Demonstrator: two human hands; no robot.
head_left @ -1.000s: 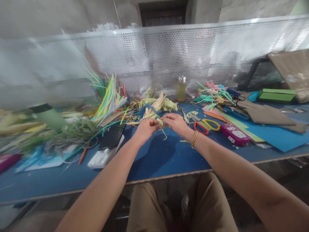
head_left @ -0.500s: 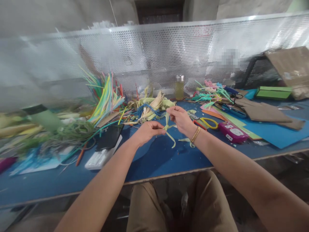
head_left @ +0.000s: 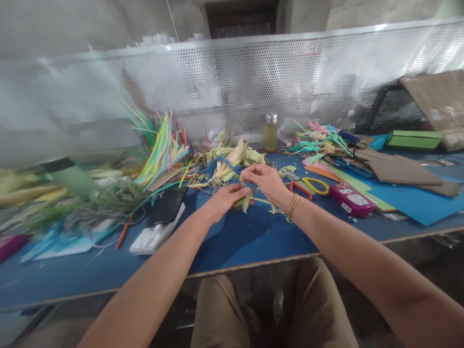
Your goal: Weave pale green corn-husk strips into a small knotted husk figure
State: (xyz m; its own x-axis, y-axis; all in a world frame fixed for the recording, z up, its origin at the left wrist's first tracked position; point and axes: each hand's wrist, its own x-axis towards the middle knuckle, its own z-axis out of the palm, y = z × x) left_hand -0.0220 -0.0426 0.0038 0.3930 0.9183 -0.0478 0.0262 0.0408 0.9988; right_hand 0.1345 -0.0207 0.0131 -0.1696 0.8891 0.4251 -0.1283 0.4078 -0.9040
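Note:
Pale green strips of what looks like corn husk (head_left: 246,204) hang from my fingers above the blue table (head_left: 232,246). My left hand (head_left: 226,199) is closed, thumb and fingers pinching the strips from the left. Just above and to the right, my right hand (head_left: 264,180) is also closed, its fingertips pinching the upper part of the husk close to the left fingertips. Part of the husk is hidden behind the fingers. Beyond both hands lies a heap of husks (head_left: 232,162) with blue cord around it. Yellow-handled scissors (head_left: 314,186) lie right of my right hand.
A phone (head_left: 165,208) rests on a white box (head_left: 154,237) at left, near tangled cord (head_left: 108,203) and a bundle of coloured pipe cleaners (head_left: 163,150). At right are a magenta case (head_left: 351,199), cardboard (head_left: 402,166) and blue paper (head_left: 416,203). A bottle (head_left: 270,133) stands behind.
My right hand has come left and slightly down, closer to my left hand. The husk strip that stood upright between them is now folded down around the left fingertips.

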